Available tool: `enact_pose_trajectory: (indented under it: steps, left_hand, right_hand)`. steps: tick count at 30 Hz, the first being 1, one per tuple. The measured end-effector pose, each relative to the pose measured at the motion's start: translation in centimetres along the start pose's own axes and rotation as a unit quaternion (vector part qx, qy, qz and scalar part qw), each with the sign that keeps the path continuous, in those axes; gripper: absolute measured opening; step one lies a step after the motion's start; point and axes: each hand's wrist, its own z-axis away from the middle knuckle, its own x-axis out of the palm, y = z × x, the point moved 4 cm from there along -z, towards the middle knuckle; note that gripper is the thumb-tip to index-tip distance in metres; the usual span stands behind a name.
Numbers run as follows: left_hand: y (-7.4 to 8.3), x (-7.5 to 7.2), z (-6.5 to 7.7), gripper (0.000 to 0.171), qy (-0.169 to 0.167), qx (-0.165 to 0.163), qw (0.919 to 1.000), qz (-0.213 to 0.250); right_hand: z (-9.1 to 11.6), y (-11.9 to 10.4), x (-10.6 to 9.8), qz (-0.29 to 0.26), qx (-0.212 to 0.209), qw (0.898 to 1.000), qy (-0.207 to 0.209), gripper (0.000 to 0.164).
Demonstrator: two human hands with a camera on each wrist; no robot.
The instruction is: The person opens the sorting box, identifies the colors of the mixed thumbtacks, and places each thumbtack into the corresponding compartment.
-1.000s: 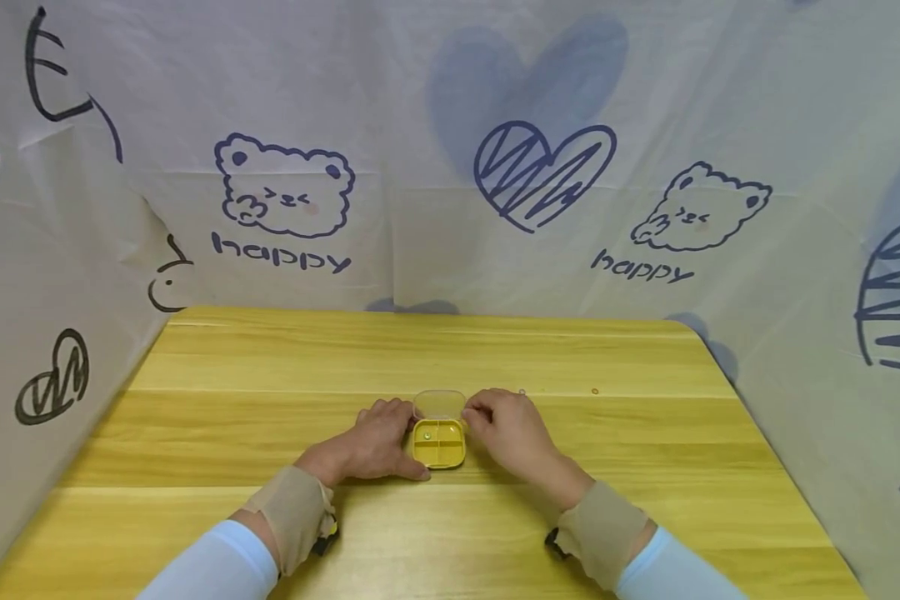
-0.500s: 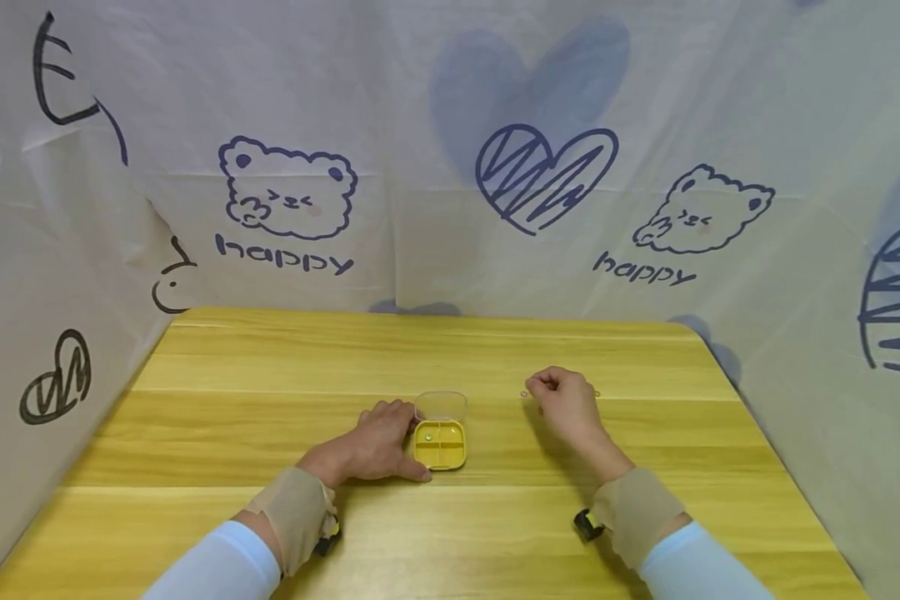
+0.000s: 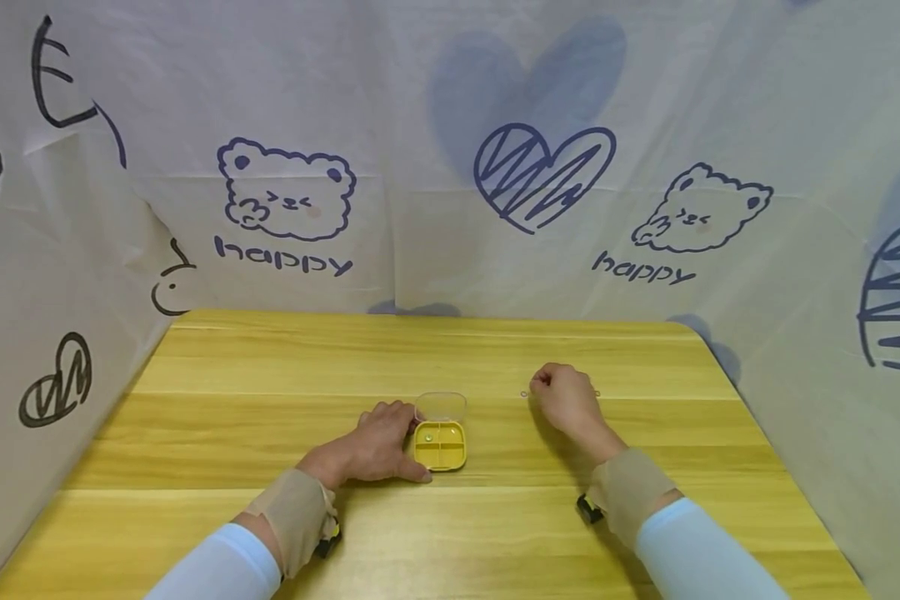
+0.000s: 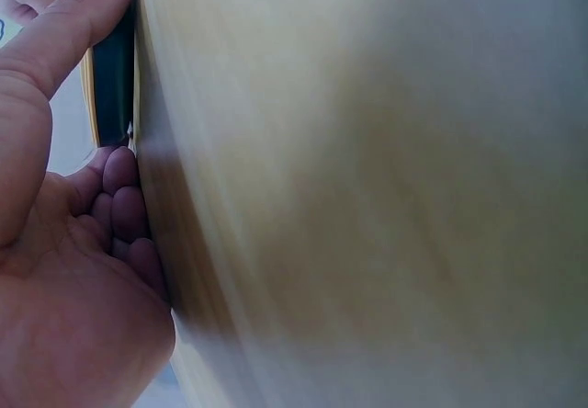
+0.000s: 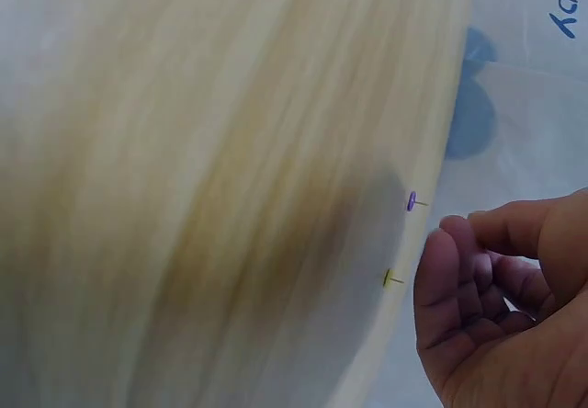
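Note:
A small yellow pill box [image 3: 439, 467] with four-way dividers stands on the table, its clear lid [image 3: 441, 405] raised at the back. Tiny bits lie in its two rear compartments, a pale one [image 3: 428, 437] at left. My left hand [image 3: 375, 446] holds the box's left side, thumb along the front and fingers at the back corner. To the right, my right hand [image 3: 567, 400] hovers with curled fingers, thumb and index tips together, no object visible between them. Close by its fingertips lies a purple stud earring [image 5: 411, 201]; a yellow stud earring [image 5: 388, 277] lies farther right.
The wood-grain table [image 3: 270, 358] ends at a white cloth backdrop [image 3: 420, 250] with drawn bears and hearts. Cloth also hangs along the left and right sides. Both wrists wear beige wraps [image 3: 288, 517] with small dark cameras below them.
My right hand has left the box's right edge and moved right, beside the purple stud earring, shifting only slightly in the last half second. My left hand has stayed on the box.

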Motion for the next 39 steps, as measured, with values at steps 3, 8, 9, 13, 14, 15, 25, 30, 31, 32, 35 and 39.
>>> enact_pose_trajectory:
  steps: [3, 8, 9, 13, 14, 15, 25, 30, 31, 32, 35, 39]
  left_hand:
    - [0.0, 0.0, 0.0, 0.072, 0.001, 0.000, 1.0000, -0.004]
    - [-0.1, 0.0, 0.0, 0.071, 0.002, -0.001, 1.0000, -0.004]
    - [-0.1, 0.0, 0.0, 0.071, 0.002, 0.000, 1.0000, -0.004]
    - [-0.1, 0.0, 0.0, 0.071, 0.003, 0.001, 1.0000, -0.002]
    - [-0.1, 0.0, 0.0, 0.071, 0.003, 0.001, 1.0000, -0.002]
    - [-0.1, 0.0, 0.0, 0.071, 0.004, 0.002, 1.0000, -0.002]
    - [0.0, 0.0, 0.0, 0.071, 0.002, 0.000, 1.0000, -0.003]
    - [0.0, -0.1, 0.0, 0.071, 0.002, -0.002, 1.0000, -0.003]
    - [0.0, 0.0, 0.0, 0.071, 0.003, -0.002, 1.0000, -0.003]
    - [0.0, 0.0, 0.0, 0.071, 0.003, -0.001, 1.0000, -0.004]
    - [0.0, 0.0, -0.1, 0.071, 0.002, -0.001, 1.0000, -0.005]
    - [0.0, 0.0, 0.0, 0.072, 0.000, -0.002, 1.0000, -0.008]
  right_hand:
    - [-0.3, -0.1, 0.4, 0.007, 0.002, 1.000, -0.005, 0.018]
    - [-0.6, 0.0, 1.2, 0.015, 0.013, 1.000, -0.020, 0.016]
    - [-0.7, 0.1, 1.4, 0.017, 0.016, 0.999, -0.022, 0.015]
    - [-0.9, 0.0, 1.7, 0.026, 0.016, 0.999, -0.028, 0.015]
    - [-0.9, 0.0, 1.8, 0.028, 0.016, 0.999, -0.029, 0.015]
    - [-0.9, 0.0, 1.9, 0.030, 0.015, 0.999, -0.031, 0.015]
    - [-1.1, 0.2, 1.9, 0.034, 0.020, 0.999, -0.036, 0.018]
    - [-1.0, 0.2, 1.8, 0.033, 0.024, 0.998, -0.037, 0.019]
    - [-1.0, 0.2, 1.9, 0.032, 0.026, 0.998, -0.038, 0.020]
    - [-1.0, 0.1, 1.8, 0.030, 0.026, 0.998, -0.038, 0.020]
    - [-0.9, 0.1, 1.9, 0.024, 0.028, 0.999, -0.040, 0.022]
    - [-0.8, 0.2, 1.9, 0.015, 0.032, 0.998, -0.045, 0.026]
